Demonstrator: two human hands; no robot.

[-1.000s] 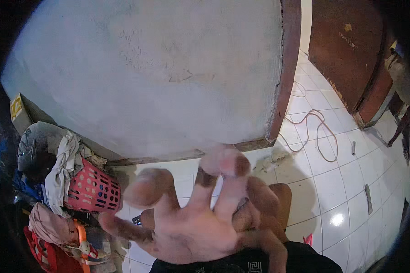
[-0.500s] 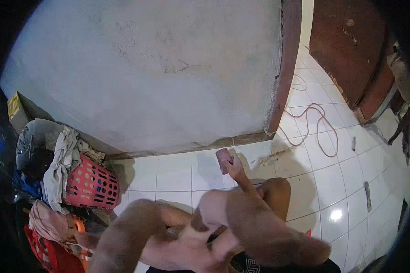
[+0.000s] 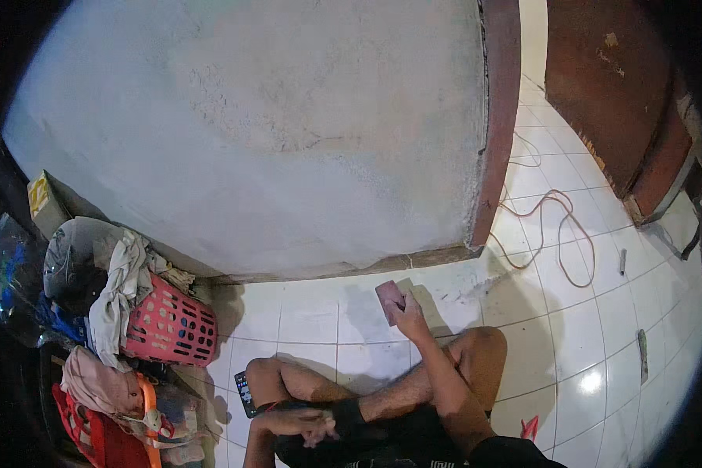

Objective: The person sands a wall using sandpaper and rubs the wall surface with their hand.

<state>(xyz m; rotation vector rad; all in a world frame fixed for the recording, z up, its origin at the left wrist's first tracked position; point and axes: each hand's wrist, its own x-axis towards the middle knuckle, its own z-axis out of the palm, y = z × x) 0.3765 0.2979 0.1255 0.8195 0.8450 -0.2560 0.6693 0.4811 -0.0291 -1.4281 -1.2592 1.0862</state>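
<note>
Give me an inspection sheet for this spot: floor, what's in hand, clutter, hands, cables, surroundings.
Surface: white tiled floor, glossy, scuffed near the wall.
Job's things: small pinkish-brown rectangular piece, held against the floor.
Clutter: red laundry basket with cloths draped over it, bags piled at the left; dark phone lying by the knee.
Hands: right hand stretched forward, grip on the pinkish piece; left hand resting on the lap, holding nothing that shows.
Cables: thin cord looped loose on the tiles to the right.
Surroundings: rough grey plastered wall, reddish-brown door frame.
</note>
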